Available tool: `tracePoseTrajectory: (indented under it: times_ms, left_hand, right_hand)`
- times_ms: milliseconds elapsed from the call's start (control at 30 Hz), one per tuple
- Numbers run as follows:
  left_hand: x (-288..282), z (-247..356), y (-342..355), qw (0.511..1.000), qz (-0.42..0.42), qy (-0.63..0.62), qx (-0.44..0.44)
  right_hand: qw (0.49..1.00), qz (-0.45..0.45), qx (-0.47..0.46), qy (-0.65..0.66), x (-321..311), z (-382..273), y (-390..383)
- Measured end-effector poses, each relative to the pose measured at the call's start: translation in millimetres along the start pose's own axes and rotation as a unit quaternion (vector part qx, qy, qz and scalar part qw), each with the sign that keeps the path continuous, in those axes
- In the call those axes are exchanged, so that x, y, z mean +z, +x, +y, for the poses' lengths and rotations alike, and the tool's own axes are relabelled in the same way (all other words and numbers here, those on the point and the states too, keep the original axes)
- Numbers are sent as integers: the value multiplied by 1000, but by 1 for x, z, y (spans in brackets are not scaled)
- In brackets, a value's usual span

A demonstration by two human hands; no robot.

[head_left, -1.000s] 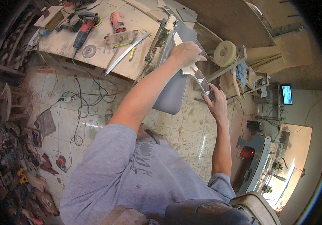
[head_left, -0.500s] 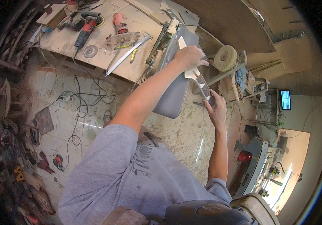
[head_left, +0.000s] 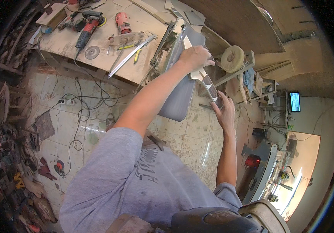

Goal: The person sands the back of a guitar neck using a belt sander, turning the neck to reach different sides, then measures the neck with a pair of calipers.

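a dusty wooden workbench (head_left: 147, 24) carries a red-and-black corded angle polisher (head_left: 88, 32) with a yellow-edged pad, a dark cordless drill (head_left: 71, 24) beside it, a round grey disc (head_left: 92, 52), a red power tool (head_left: 123, 24) by a clear plate (head_left: 126, 39), a long white strip (head_left: 130, 58) and yellow-handled pliers (head_left: 137, 56). on the stained tile floor (head_left: 182, 141) lie tangled black cables (head_left: 82, 116), a white power strip (head_left: 66, 102), a dark mat (head_left: 45, 126), a small red-and-black tool (head_left: 59, 167) and a dark red crumpled item (head_left: 45, 170).
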State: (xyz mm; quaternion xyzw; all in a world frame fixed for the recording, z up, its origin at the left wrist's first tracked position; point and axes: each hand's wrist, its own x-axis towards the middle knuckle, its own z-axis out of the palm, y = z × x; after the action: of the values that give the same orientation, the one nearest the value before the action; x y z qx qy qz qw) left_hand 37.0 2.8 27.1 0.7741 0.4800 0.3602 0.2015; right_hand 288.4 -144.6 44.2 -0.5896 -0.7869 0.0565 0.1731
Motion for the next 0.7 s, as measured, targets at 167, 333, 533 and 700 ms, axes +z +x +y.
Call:
tracePoseTrajectory:
  times_ms: [167,333,533,700]
  left_hand:
    - [4,-3,-1,999,29,28,20]
    - [9,-10,2,997,42,56,27]
    - [14,-17,4,995,53,71,42]
    - [5,-10,0,997,38,66,13]
  right_hand:
    - [1000,0,-15,-14,0,2,7]
    - [1000,12,-16,-6,3,4,12]
    - [999,22,-22,-14,5,6,14]
    - [999,31,-26,-10,9,13,17]
